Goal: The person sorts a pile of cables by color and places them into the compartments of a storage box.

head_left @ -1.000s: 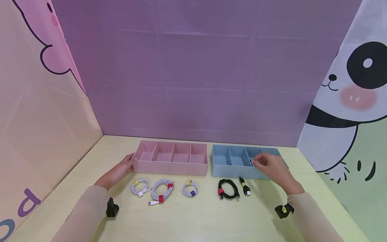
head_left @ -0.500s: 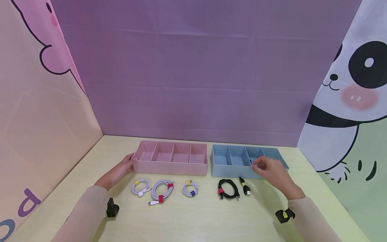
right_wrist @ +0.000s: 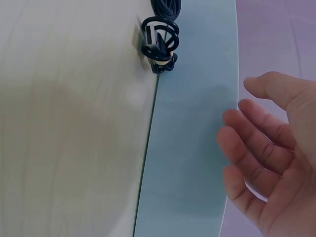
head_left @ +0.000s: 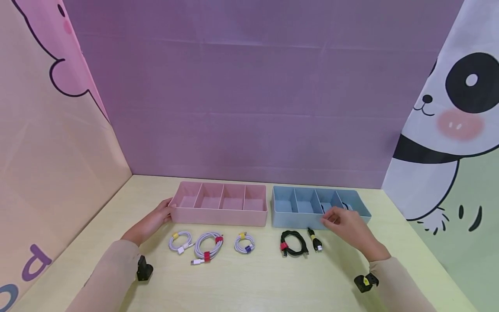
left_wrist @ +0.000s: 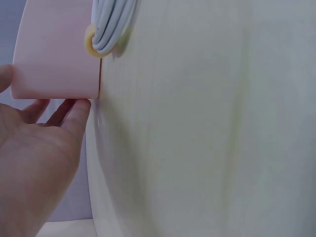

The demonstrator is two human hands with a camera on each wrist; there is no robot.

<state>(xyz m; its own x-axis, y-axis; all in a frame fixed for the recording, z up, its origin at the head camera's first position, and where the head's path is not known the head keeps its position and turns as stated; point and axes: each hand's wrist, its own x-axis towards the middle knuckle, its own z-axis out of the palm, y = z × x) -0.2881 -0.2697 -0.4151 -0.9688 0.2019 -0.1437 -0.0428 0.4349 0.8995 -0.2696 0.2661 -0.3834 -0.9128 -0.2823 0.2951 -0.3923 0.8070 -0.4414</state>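
A pink divided box (head_left: 220,216) stands at the back left of the table. My left hand (head_left: 157,216) holds its left end, with fingers (left_wrist: 76,116) against the end wall and the thumb at the rim. To the right is a blue divided box (head_left: 296,220). My right hand (head_left: 348,226) is over its front rim, fingers loosely bent, and nothing shows between thumb and fingers in the right wrist view. Something dark and white (head_left: 346,206) lies in its rightmost compartment, partly hidden by the hand. A dark bit shows in the compartment beside it.
Three coiled white cables (head_left: 209,248) with coloured ties lie before the pink box. Before the blue box lie a coiled black cable (head_left: 294,243) with a red tie and a short black cable (head_left: 315,240) with a yellow tie. A purple backdrop (head_left: 249,108) rises behind.
My right hand has moved slightly down and toward the front rim, showing more of the blue box's rightmost compartment and the thing in it. The left hand stays at the pink box.
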